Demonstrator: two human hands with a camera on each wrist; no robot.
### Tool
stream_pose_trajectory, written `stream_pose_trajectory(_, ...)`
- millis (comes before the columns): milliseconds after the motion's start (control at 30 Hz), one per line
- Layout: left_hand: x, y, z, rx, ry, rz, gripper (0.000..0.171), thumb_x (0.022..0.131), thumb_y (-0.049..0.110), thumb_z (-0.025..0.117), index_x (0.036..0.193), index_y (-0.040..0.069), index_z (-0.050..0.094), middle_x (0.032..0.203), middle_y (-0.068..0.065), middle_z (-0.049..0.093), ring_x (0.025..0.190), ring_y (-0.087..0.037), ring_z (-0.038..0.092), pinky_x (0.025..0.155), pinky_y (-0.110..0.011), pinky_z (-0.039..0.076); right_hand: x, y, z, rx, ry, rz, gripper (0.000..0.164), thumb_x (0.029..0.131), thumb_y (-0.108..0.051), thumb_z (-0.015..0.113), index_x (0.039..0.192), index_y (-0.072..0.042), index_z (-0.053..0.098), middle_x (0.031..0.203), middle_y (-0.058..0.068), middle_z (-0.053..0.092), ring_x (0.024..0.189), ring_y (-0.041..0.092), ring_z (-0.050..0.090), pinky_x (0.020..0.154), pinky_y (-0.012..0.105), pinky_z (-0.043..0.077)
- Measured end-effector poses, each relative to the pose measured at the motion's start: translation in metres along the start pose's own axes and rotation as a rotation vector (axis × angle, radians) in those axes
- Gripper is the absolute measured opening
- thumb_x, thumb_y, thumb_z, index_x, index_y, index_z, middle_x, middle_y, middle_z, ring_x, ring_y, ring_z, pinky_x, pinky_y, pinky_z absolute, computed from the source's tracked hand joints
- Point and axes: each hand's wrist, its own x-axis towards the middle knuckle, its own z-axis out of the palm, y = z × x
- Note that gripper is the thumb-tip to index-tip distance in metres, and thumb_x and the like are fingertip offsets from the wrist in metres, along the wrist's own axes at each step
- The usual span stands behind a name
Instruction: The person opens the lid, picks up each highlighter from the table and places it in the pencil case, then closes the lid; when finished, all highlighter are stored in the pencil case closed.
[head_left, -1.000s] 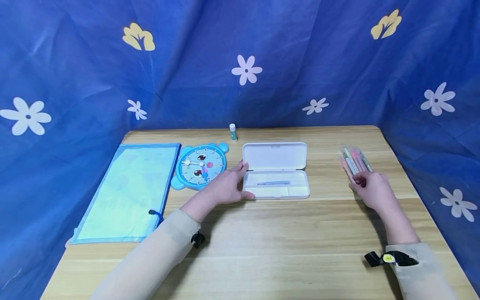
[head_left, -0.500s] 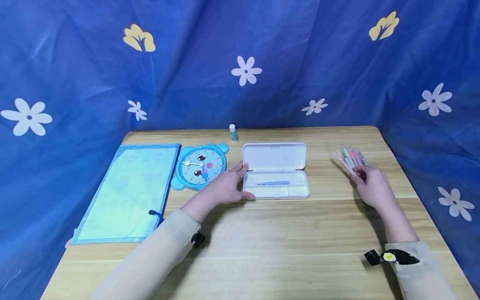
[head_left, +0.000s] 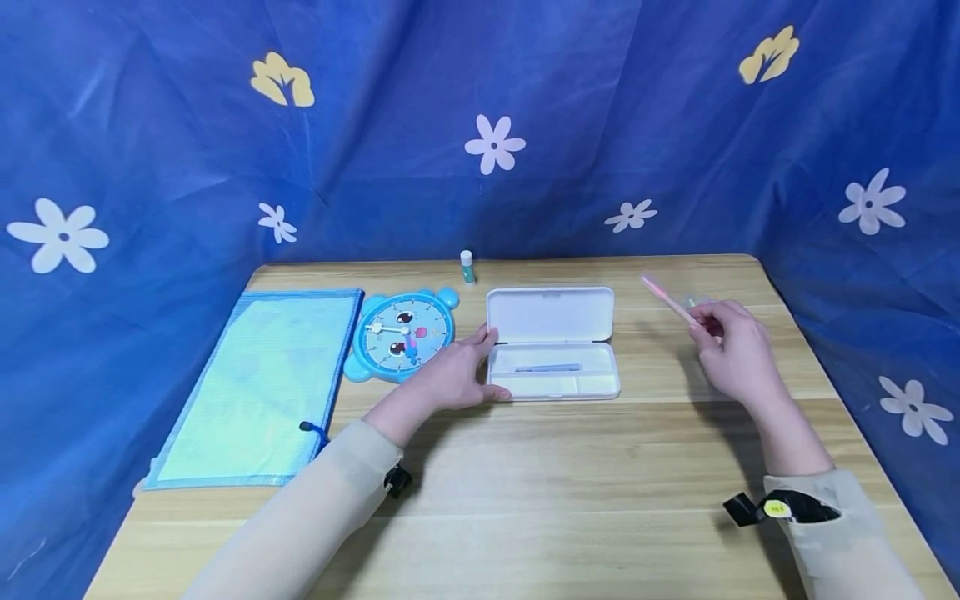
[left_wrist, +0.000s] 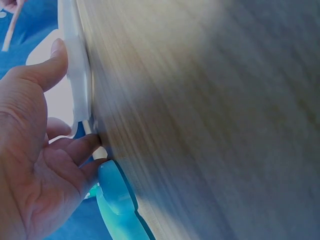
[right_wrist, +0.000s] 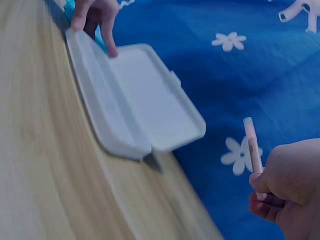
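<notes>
The open white pencil case (head_left: 551, 312) lies mid-table with its lid folded back; a slim bluish pen (head_left: 547, 367) is in its tray. My left hand (head_left: 453, 371) holds the case's left end, the thumb at the front corner and a finger near the hinge. In the right wrist view, thumb and finger touch the same end of the case (right_wrist: 150, 105). My right hand (head_left: 738, 350) pinches a pink pen (head_left: 667, 298) by one end, raised above the table and pointing up to the left. The other pens (head_left: 693, 302) are mostly hidden behind that hand.
Left of the case lies a blue animal-shaped toy clock (head_left: 405, 333), close to my left hand. A light blue mesh zip folder (head_left: 255, 387) covers the table's left side. A small glue stick (head_left: 467, 267) stands at the back edge, before a blue flowered curtain (head_left: 390, 125).
My right hand has drawn one pink pen out of the bunch and lifted it up and slightly left. The left hand and the pencil case have stayed in place.
</notes>
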Motion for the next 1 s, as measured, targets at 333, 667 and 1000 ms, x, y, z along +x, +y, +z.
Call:
stream_pose_trajectory(333, -0.001, 0.001, 0.001, 0.004, 0.005, 0.006, 0.115, 0.084, 0.062, 0.083, 0.167, 0.006, 0.026, 0.170, -0.020, 0.023, 0.147, -0.043, 0.040, 0.119, -0.048, 0.038, 0.016, -0.032, 0.016, 0.050, -0.030, -0.061, 0.014, 0.095, 0.006, 0.073, 0.108, 0.002, 0.077, 0.089, 0.012, 0.069, 0.080, 0.024, 0.058, 0.073, 0.032, 0.039)
stream_pose_trajectory(667, 0.001, 0.001, -0.001, 0.009, -0.001, 0.009, 0.116, 0.084, 0.063, 0.083, 0.168, 0.007, 0.025, 0.171, -0.019, 0.022, 0.148, -0.043, 0.040, 0.119, -0.048, 0.038, 0.023, -0.047, 0.042, 0.131, -0.118, -0.123, 0.012, 0.096, 0.007, 0.073, 0.105, 0.001, 0.078, 0.086, 0.007, 0.067, 0.078, 0.021, 0.059, 0.068, 0.030, 0.047)
stream_pose_trajectory(1000, 0.000, 0.002, -0.002, 0.007, 0.008, 0.021, 0.116, 0.084, 0.061, 0.084, 0.167, 0.004, 0.026, 0.170, -0.021, 0.023, 0.147, -0.044, 0.040, 0.119, -0.049, 0.038, 0.021, -0.055, 0.073, 0.144, -0.266, -0.157, 0.014, 0.094, 0.006, 0.076, 0.106, -0.001, 0.079, 0.095, 0.008, 0.072, 0.083, 0.022, 0.066, 0.072, 0.040, 0.055)
